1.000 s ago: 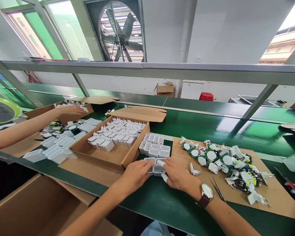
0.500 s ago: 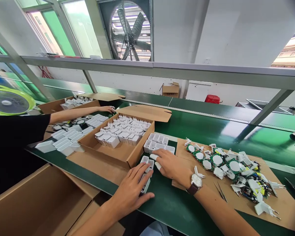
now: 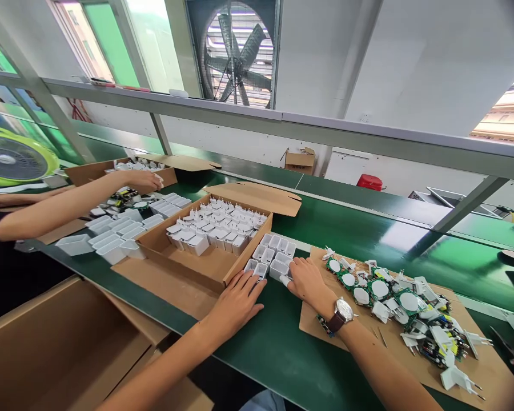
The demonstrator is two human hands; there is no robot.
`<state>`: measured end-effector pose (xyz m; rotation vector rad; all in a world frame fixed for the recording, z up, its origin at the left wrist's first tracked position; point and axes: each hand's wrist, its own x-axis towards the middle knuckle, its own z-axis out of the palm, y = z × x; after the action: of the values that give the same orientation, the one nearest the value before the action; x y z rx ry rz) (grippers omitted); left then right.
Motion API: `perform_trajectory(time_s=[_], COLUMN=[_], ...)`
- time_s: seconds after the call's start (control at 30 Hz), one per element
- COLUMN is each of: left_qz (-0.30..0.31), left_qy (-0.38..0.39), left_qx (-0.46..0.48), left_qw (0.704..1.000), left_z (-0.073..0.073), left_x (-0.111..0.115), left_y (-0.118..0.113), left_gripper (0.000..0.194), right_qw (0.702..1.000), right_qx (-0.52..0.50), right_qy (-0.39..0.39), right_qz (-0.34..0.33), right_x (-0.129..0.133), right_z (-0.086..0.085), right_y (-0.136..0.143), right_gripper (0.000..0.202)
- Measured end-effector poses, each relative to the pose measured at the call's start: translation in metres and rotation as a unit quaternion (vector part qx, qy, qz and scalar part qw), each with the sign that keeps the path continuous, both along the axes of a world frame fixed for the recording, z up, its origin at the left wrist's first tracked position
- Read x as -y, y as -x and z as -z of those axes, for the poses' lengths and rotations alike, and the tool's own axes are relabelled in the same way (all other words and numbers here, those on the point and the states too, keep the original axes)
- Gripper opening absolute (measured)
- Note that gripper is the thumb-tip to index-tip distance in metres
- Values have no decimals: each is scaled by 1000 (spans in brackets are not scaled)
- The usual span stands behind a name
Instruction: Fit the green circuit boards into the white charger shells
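Several white open-topped plastic housings [image 3: 277,245] stand grouped beside the cardboard box. My left hand [image 3: 239,299] lies with fingers stretched out, their tips against a pair of white housings [image 3: 257,268] at the near left of the group. At the group's right side is my right hand [image 3: 312,283], thumb apart from its bent fingers, touching the end housings [image 3: 280,265]. White finger covers and a wristwatch [image 3: 342,311] are on that hand and arm. Beneath the right wrist, part of a circuit board [image 3: 324,325] shows.
Left of my hands, a shallow cardboard box [image 3: 205,268] holds rows of white plug adapters. On the right, a cardboard sheet [image 3: 492,365] bears circuit boards, plug parts and tweezers [image 3: 382,338]. A co-worker's arm [image 3: 68,202] reaches over more housings [image 3: 111,237]. A large carton [image 3: 60,348] stands front left.
Both hands and the housings beneath my left fingers have moved away from me, closer to the other housings. My right hand has shifted to the group's right side. The co-worker's arm has drawn back left.
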<state>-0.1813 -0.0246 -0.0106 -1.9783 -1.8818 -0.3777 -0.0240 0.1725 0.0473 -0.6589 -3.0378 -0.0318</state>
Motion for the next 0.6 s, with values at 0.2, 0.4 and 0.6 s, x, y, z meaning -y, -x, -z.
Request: perform_trajectory(time_s=[0.2,0.4,0.6], left_qz=[5,11,5], left_qy=[-13,9,60], left_qx=[-21,-12,-4], left_qw=[1000,1000,998], left_z=[-10,-24,-27], left_x=[2,-15,-42], left_y=[-6,-17,-19], left_gripper=[45,44,58], right_qw=[999,998,996], right_qx=[7,2,-12], right_qy=[7,48,84], right_qz=[31,35,11], right_x=[15,23,34], right_z=[-3,-6,-16], right_y=[-6,-13,-29], right_gripper=[13,15,12])
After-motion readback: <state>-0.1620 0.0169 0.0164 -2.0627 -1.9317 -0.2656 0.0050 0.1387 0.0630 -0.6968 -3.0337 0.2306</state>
